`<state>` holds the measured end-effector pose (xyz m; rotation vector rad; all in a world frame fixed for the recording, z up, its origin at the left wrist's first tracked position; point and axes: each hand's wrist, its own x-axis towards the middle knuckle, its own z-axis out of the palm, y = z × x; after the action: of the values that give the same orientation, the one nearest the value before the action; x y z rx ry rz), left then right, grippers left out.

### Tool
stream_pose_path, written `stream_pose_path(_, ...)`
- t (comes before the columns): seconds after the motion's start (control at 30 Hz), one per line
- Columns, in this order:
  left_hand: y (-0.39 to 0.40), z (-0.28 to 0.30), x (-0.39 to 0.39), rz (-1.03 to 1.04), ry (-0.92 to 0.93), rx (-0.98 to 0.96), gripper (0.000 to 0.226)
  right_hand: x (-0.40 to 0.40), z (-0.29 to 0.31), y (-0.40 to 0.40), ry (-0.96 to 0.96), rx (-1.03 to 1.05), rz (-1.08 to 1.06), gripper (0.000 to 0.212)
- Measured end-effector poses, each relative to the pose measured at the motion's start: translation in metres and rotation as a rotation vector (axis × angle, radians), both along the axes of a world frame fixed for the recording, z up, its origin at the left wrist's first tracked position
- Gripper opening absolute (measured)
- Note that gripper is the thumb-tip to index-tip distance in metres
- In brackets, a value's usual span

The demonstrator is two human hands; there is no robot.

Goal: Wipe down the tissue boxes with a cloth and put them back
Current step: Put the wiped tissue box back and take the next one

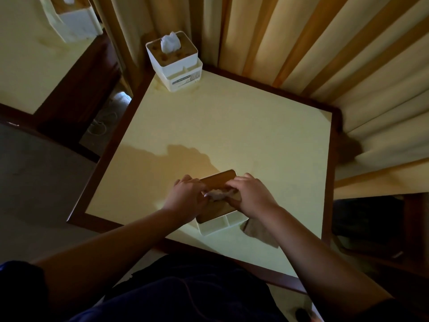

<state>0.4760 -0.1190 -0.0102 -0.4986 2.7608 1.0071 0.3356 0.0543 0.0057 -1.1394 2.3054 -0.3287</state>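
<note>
I see both hands on the near tissue box [218, 205] at the table [232, 126] edge: left hand [185, 196] and right hand [250, 196] pinching its tissue [217, 194]; cloth [257, 232] lies beside it.

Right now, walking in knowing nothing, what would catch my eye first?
Probably the two hands, left hand and right hand, meeting over the wooden lid of a white tissue box near the front edge of the pale yellow table. Next, a second tissue box stands at the far corner with a tissue sticking up, before striped curtains.
</note>
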Motion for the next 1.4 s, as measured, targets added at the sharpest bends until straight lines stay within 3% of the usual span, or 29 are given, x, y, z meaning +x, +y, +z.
stream_pose_path(0.07, 0.0, 0.0, 0.001, 0.031, 0.026, 0.039, 0.014, -0.004, -0.005, 0.001, -0.002, -0.012, 0.002, 0.027)
stream_pose_path(0.2, -0.005, -0.004, 0.004, 0.074, 0.049, 0.053, 0.013, -0.006, -0.009, 0.001, -0.08, -0.127, -0.193, 0.006)
stream_pose_path(0.37, -0.008, -0.008, 0.005, 0.095, 0.049, 0.115, 0.013, -0.005, -0.018, 0.005, -0.133, -0.135, -0.228, 0.011)
stream_pose_path(0.43, -0.007, -0.006, 0.008, 0.093, 0.083, 0.076, 0.026, -0.004, -0.016, 0.008, -0.14, -0.137, -0.246, 0.034)
stream_pose_path(0.5, -0.004, 0.0, 0.014, 0.132, 0.054, -0.028, 0.063, -0.002, -0.013, 0.014, -0.067, -0.159, -0.271, 0.061)
stream_pose_path(0.6, 0.001, 0.002, 0.026, 0.087, -0.132, -0.124, 0.12, -0.005, -0.009, 0.024, 0.001, -0.081, -0.254, 0.092)
stream_pose_path(0.7, 0.001, -0.003, 0.028, -0.02, -0.284, -0.177, 0.149, -0.009, -0.008, 0.025, -0.064, 0.123, -0.091, 0.134)
stream_pose_path(0.8, 0.002, -0.002, 0.022, -0.024, -0.297, -0.214, 0.148, -0.01, -0.012, 0.02, -0.025, 0.19, 0.018, 0.147)
stream_pose_path(1.0, -0.009, 0.017, -0.008, -0.129, -0.276, -0.262, 0.132, -0.022, -0.007, 0.024, 0.076, 0.11, -0.012, 0.134)
stream_pose_path(1.4, 0.028, 0.065, -0.212, -0.545, -0.206, -0.51, 0.135, -0.109, 0.006, 0.111, 0.303, -0.063, -0.492, 0.137)
